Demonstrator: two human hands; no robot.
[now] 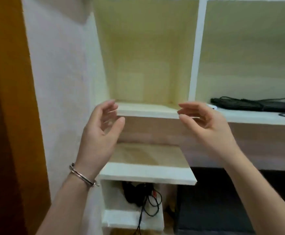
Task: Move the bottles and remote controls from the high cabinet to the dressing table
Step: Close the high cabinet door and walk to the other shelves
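Note:
A white high cabinet with pale yellow compartments fills the view. Its left compartment holds nothing that I can see. No bottle or remote control shows anywhere. My left hand, with a metal bangle on the wrist, is raised in front of the left end of that compartment's shelf edge, fingers curled and apart, holding nothing. My right hand hovers at the right end of the same shelf edge, fingers also curled apart and with nothing in them.
Black cables lie on the shelf of the right compartment. A lower shelf juts out below, with tangled black wires in the niche under it. An orange-brown door frame stands at the left, a dark area at the lower right.

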